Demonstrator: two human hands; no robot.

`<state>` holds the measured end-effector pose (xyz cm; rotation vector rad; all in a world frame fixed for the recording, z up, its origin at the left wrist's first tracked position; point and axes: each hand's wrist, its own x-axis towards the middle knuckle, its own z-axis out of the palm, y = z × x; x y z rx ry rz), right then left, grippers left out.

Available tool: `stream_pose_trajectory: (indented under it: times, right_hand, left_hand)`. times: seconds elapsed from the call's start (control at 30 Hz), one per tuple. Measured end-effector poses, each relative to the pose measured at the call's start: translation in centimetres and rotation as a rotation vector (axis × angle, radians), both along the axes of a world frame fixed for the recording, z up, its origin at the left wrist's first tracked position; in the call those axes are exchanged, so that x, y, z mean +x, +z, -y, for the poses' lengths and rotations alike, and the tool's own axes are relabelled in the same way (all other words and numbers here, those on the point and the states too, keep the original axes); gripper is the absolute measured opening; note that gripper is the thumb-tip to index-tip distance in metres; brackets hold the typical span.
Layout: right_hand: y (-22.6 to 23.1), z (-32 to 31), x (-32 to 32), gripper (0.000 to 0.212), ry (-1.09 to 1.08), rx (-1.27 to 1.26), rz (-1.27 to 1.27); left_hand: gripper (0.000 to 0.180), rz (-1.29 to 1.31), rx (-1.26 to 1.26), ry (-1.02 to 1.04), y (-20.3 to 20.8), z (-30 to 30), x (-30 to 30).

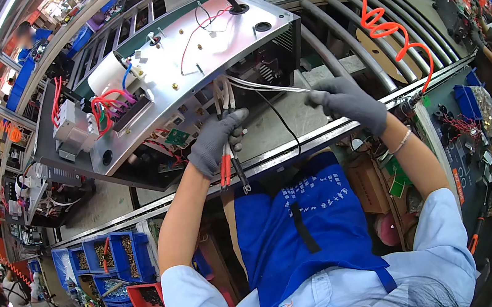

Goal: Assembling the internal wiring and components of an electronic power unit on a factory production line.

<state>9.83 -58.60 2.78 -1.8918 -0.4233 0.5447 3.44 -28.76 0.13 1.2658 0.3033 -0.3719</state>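
A metal chassis with a bright top plate stands on the roller conveyor in front of me. From its near side comes a bundle of white-sleeved cables. My left hand, in a grey glove, is closed round that bundle, and cable ends with red and black sleeves and metal lugs hang below it. My right hand, gloved too, pinches the ends of a few thin white wires and holds them stretched to the right. A thin black cable hangs loose between the hands.
Rollers run to the right, with a cardboard piece on them. A coiled orange air hose hangs there. Blue screw bins and a red bin sit at lower left. Other people work at both sides.
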Motion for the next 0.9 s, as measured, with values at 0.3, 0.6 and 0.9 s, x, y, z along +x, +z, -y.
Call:
stream_pose_trajectory:
  times: [0.3, 0.6, 0.9]
  right_hand:
    - [-5.2, -6.5, -4.4, 0.049, 0.659, -0.223, 0.399]
    - [2.2, -1.6, 1.5, 0.029, 0.251, -0.046, -0.097]
    - [-10.0, -8.1, 5.9, 0.022, -0.425, 0.686, 0.099]
  left_hand:
    - [0.019, -0.046, 0.096, -0.130, 1.7, -0.6, 0.4]
    - [0.016, -0.045, 0.087, -0.109, 1.0, -1.3, 0.3]
    - [0.014, -0.090, -0.079, -0.084, 0.3, -0.7, 0.6]
